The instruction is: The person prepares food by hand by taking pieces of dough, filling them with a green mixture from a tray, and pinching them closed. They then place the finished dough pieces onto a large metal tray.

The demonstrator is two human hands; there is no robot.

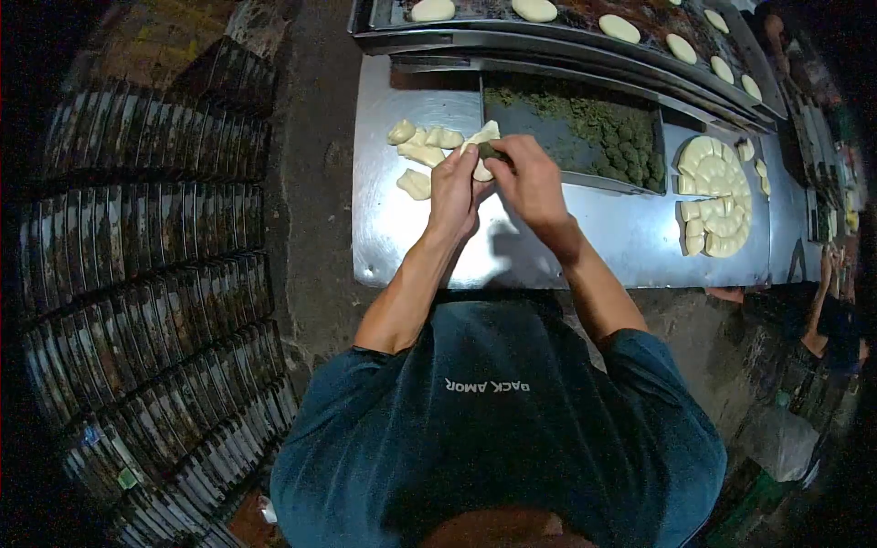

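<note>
My left hand (454,187) and my right hand (527,178) meet over a steel table (585,239). Together they hold a pale dough piece (482,169) with a dark green lump of filling (490,150) pressed into it. My right fingers pinch the filling at the top of the dough. Several loose dough pieces (422,148) lie on the table just left of my hands. A steel tray of green filling (594,128) sits right behind my right hand.
Flat dough rounds (715,187) are stacked at the table's right. A long tray (630,32) with shaped dough pieces runs along the back. Stacked dark racks (146,274) fill the left. Another person's arm (818,301) shows at the right edge.
</note>
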